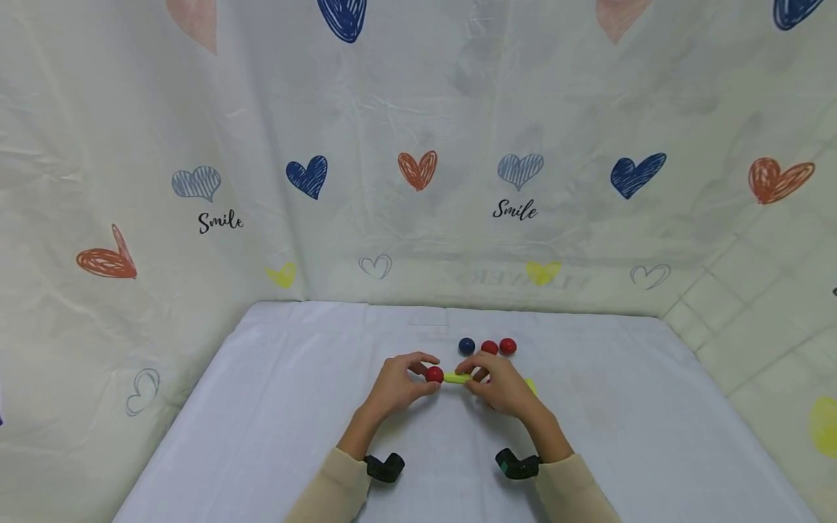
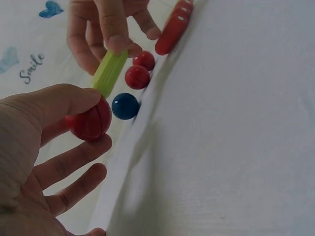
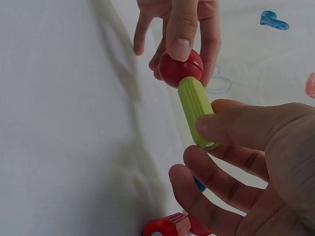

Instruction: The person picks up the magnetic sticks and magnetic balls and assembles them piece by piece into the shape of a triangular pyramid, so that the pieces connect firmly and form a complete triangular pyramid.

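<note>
Between the thumb and fingers of my left hand [image 1: 395, 383] is a red ball [image 1: 434, 374] with a groove around it. A ribbed yellow-green rod [image 3: 193, 101] meets that ball end-on, and my right hand [image 1: 505, 386] pinches the rod near its other end. In the right wrist view the rod touches the ball; how far it goes in cannot be seen. Both hands hold these pieces above the white table, the left thumb lying across the ball. The right hand's other fingers are spread apart from the rod.
Beyond the hands lie a dark blue ball [image 1: 466, 346] and two red balls [image 1: 508, 346]. Near the right hand, a red rod [image 2: 172, 32] with pale holes rests on the white cloth [image 1: 294, 436]. A yellow piece [image 1: 531, 386] shows partly behind that hand. A heart-printed curtain [image 1: 418, 240] hangs behind.
</note>
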A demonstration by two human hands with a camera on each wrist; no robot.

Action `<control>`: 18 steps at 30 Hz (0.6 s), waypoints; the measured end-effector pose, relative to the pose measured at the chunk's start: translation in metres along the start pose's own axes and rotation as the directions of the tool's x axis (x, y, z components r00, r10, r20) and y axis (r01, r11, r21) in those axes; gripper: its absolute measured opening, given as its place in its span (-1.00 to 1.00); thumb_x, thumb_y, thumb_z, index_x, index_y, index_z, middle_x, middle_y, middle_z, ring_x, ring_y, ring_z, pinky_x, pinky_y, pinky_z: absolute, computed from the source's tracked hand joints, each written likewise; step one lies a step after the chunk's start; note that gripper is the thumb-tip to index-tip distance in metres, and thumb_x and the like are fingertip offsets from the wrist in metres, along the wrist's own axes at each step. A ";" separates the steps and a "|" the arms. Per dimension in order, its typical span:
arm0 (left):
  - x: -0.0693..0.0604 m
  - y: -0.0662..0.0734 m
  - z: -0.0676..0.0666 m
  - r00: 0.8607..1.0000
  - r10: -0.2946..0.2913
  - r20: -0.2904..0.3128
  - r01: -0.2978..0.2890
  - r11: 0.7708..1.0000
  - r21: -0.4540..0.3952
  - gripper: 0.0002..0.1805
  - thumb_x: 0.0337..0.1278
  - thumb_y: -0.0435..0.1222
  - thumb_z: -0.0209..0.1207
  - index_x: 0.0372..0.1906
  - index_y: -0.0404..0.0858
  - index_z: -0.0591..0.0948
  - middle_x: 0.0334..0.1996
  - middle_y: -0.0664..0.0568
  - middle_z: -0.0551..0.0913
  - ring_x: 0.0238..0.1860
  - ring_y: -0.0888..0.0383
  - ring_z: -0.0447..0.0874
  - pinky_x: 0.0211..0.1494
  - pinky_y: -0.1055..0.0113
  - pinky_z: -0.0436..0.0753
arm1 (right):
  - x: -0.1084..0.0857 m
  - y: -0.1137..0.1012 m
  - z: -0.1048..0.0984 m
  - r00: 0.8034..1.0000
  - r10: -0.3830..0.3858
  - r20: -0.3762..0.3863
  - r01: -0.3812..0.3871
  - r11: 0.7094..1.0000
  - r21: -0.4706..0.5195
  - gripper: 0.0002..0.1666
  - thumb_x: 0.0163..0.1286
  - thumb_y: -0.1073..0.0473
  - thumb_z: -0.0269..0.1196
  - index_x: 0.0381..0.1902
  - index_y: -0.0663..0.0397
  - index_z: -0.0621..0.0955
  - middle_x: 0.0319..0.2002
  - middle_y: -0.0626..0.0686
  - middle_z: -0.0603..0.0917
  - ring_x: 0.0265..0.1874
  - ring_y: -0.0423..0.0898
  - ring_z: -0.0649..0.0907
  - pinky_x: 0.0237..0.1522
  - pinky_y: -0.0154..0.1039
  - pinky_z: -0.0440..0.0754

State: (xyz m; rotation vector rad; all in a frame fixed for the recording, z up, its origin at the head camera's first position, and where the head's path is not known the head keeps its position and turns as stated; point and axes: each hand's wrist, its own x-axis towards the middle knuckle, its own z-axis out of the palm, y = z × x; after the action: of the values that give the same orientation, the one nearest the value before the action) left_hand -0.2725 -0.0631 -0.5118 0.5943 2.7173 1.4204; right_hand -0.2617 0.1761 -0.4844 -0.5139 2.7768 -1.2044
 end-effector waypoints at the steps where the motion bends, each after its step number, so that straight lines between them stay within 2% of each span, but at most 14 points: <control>1: 0.000 0.000 0.000 1.000 0.000 0.006 0.000 1.000 0.009 -0.57 0.11 -0.15 0.46 0.13 -0.04 0.71 -0.21 0.14 0.81 -0.03 0.10 0.71 0.04 0.08 0.59 | 0.000 0.000 0.000 1.000 -0.001 -0.002 0.001 1.000 -0.001 -0.73 0.32 0.31 0.39 -0.09 -0.16 0.74 -0.08 -0.06 0.74 -0.23 -0.14 0.68 -0.29 -0.32 0.70; 7: 0.000 0.001 -0.001 0.999 0.013 0.029 -0.014 0.999 0.036 -0.61 0.10 -0.18 0.46 0.08 -0.02 0.74 -0.22 0.15 0.80 -0.05 0.12 0.71 0.03 0.13 0.59 | -0.001 -0.002 0.002 1.000 -0.011 -0.012 0.011 1.000 -0.001 -0.73 0.31 0.33 0.39 -0.10 -0.13 0.74 -0.08 -0.06 0.75 -0.23 -0.14 0.69 -0.27 -0.33 0.70; 13: 0.000 0.000 -0.001 0.999 0.038 0.014 -0.039 0.998 0.045 -0.65 0.08 -0.20 0.47 0.01 -0.04 0.74 -0.26 0.13 0.80 -0.05 0.08 0.69 0.04 0.09 0.55 | -0.001 -0.002 0.001 1.000 -0.014 -0.018 0.014 1.000 0.003 -0.72 0.32 0.32 0.39 -0.05 -0.08 0.73 -0.06 -0.04 0.74 -0.20 -0.12 0.71 -0.29 -0.33 0.70; 18: 0.000 0.000 -0.002 1.000 0.014 0.000 -0.014 0.997 0.076 -0.66 0.08 -0.19 0.48 0.00 0.01 0.73 -0.24 0.12 0.79 -0.03 0.06 0.65 0.03 0.08 0.53 | -0.002 0.000 -0.004 0.999 0.021 -0.045 -0.020 1.000 0.016 -0.69 0.32 0.28 0.40 0.02 -0.03 0.72 -0.04 0.00 0.74 -0.14 -0.07 0.72 -0.25 -0.26 0.74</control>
State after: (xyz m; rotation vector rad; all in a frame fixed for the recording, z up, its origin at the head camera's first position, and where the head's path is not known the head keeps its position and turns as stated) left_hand -0.2729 -0.0650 -0.5104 0.6174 2.7844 1.3248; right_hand -0.2604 0.1797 -0.4817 -0.4615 2.8003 -1.2477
